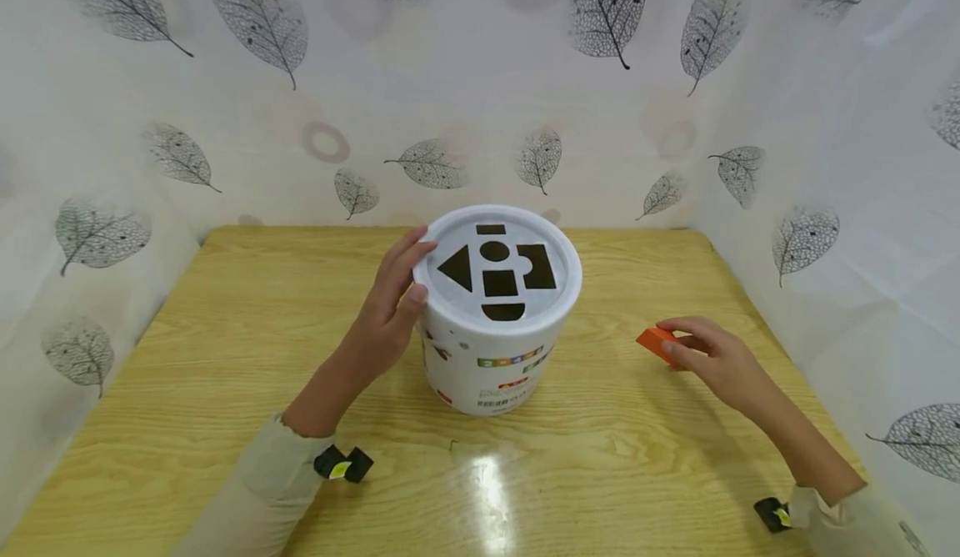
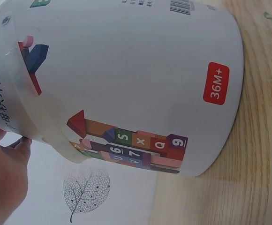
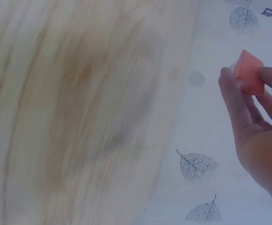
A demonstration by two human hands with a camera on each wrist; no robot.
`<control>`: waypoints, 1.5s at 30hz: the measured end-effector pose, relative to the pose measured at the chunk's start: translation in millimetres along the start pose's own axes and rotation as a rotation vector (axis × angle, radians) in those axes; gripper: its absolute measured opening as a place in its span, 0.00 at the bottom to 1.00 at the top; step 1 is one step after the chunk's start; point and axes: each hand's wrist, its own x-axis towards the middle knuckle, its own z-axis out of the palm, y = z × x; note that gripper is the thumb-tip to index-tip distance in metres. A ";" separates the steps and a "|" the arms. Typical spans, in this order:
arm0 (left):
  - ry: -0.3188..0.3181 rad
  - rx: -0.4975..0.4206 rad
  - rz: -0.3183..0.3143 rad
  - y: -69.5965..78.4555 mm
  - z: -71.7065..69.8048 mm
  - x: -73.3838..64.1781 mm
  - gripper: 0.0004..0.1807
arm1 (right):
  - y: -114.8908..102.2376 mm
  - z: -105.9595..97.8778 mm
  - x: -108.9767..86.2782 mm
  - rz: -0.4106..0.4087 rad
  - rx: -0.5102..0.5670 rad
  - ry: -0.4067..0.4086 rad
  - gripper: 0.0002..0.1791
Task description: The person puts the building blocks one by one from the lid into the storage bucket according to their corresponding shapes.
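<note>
A white bucket (image 1: 480,373) stands upright on the table, its lid (image 1: 457,307) cut with several shaped holes, among them a triangle, a circle and a square. My left hand (image 1: 386,311) grips the lid's left edge, fingertips and thumb on the rim. In the left wrist view the printed side of the bucket (image 2: 140,84) fills most of the picture, with part of the left hand (image 2: 4,183) at the lid. To the right of the bucket, my right hand (image 1: 712,361) pinches an orange triangular block (image 1: 656,344) between thumb and fingers. This block (image 3: 250,73) also shows in the right wrist view.
The wooden table (image 1: 285,307) lies under everything. A pale cloth (image 1: 465,82) printed with grey leaves rises behind it and along both sides. A small green mark (image 1: 453,444) shows on the tabletop in front of the bucket.
</note>
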 end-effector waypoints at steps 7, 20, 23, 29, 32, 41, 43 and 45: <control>-0.001 0.012 0.002 -1.5 0.3 0.1 0.34 | -6.0 3.6 5.9 0.038 0.073 -0.008 0.24; -0.010 0.027 -0.006 -1.8 0.8 -0.4 0.35 | -33.2 5.3 19.0 0.040 0.245 -0.009 0.24; -0.005 0.026 -0.003 -0.5 1.2 -0.7 0.35 | -37.7 6.3 23.1 -0.024 0.395 -0.027 0.21; 0.000 0.021 0.007 0.1 1.7 -0.6 0.34 | -50.1 10.2 30.8 -0.122 0.714 -0.037 0.17; -0.001 0.018 0.005 -0.5 1.5 -0.5 0.33 | -56.3 11.8 34.3 -0.189 0.810 -0.066 0.16; 0.001 0.028 0.002 -1.7 0.4 -0.9 0.33 | -73.6 14.9 43.0 -0.200 1.004 -0.133 0.16; 0.002 0.031 0.000 -1.4 0.1 -0.9 0.33 | -78.2 14.9 44.3 -0.180 1.011 -0.136 0.15; 0.003 0.032 -0.001 -1.1 -0.3 -0.9 0.33 | -83.3 15.1 46.0 -0.171 1.009 -0.134 0.15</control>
